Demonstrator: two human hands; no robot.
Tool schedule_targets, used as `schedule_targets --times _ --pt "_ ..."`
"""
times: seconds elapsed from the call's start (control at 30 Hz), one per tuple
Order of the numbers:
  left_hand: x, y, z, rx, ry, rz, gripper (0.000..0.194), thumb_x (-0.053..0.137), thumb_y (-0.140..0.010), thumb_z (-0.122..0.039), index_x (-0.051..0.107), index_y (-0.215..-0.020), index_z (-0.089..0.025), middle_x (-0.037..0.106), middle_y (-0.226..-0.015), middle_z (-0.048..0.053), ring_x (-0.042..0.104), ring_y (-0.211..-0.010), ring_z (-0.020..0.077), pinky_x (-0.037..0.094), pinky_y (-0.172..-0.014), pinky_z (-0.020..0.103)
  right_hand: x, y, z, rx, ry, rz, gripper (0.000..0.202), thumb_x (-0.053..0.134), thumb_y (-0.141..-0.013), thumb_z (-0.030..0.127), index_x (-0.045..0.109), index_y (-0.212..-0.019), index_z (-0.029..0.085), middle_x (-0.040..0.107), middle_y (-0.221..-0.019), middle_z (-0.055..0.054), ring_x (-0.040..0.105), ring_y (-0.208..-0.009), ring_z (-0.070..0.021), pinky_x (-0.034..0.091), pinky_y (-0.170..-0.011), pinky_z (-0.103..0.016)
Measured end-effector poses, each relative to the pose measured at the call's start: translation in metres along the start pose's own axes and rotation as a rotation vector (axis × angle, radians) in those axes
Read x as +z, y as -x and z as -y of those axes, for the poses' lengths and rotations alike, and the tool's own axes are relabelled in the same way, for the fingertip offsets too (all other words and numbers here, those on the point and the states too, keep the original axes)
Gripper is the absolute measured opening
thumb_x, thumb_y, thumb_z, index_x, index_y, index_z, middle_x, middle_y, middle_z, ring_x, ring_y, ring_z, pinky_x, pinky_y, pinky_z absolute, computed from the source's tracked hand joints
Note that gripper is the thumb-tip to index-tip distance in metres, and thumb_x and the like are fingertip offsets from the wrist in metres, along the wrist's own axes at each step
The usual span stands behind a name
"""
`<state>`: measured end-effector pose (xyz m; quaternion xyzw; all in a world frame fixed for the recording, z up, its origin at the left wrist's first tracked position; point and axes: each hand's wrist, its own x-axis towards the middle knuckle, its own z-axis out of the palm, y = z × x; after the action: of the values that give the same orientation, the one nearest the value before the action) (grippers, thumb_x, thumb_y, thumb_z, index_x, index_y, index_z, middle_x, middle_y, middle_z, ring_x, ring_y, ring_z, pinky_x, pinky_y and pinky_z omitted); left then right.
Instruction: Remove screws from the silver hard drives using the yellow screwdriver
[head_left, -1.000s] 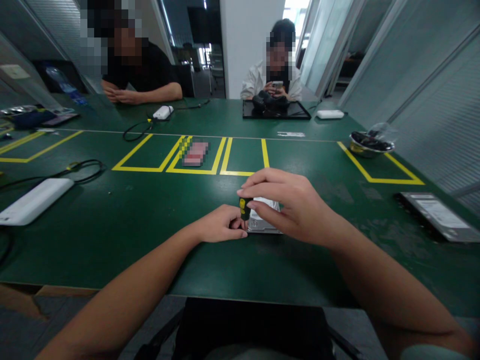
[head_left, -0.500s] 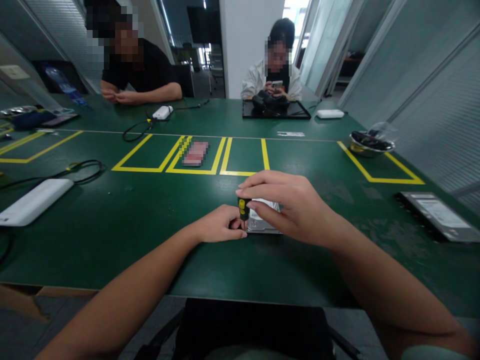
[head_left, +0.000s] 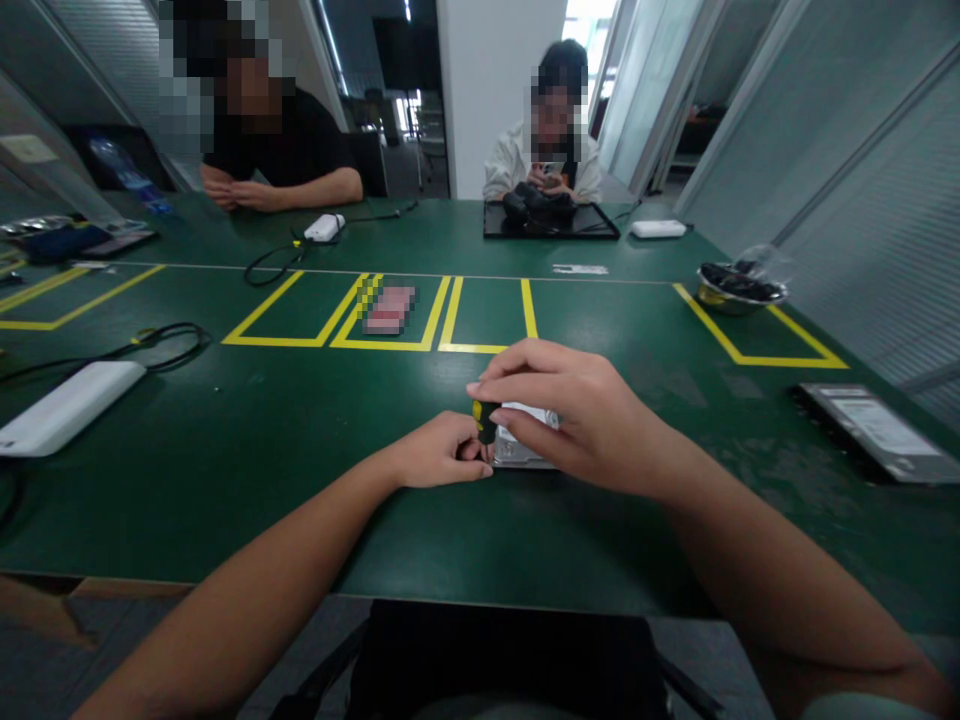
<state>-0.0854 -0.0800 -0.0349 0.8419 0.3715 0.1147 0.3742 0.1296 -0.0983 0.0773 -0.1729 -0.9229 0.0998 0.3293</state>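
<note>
Flat on the green table in front of me lies a silver hard drive (head_left: 519,456), partly covered by my right hand. The fingers of my right hand (head_left: 589,415) are closed round the handle of a black and yellow screwdriver (head_left: 487,424). It stands nearly upright over the drive's left edge; its tip is too small to make out. My left hand (head_left: 442,450) grips that same edge, with its thumb at the near corner and the other fingers curled, partly hidden.
Another hard drive (head_left: 874,430) lies to the right, below a bowl of dark items (head_left: 741,288). A white power bank (head_left: 71,405) with a black cable is at left. Yellow tape (head_left: 382,346) marks the table around a pink blurred object (head_left: 390,310). Two people sit opposite, behind a black tray (head_left: 551,235).
The screwdriver handle has turned a little, its yellow mark shifting to the left. Both hands stay in nearly the same place, and the drive has not visibly moved.
</note>
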Motion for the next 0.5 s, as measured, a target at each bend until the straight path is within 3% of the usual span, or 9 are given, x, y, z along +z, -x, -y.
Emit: schedule_targets --times 0.5 --pt "-0.0008 0.0006 -0.0022 0.016 0.059 -0.004 0.014 0.065 -0.079 -0.028 0.061 -0.082 -0.015 0.056 -0.071 -0.002 0.052 -0.065 0.0121 0.040 -0.061 0.025 0.0007 0.0002 -0.0016 -0.009 -0.039 0.016 0.022 0.051 -0.094 0.014 0.067 -0.109 0.012 0.070 -0.109 -0.011 0.064 -0.101 -0.0167 0.052 -0.088 -0.032"
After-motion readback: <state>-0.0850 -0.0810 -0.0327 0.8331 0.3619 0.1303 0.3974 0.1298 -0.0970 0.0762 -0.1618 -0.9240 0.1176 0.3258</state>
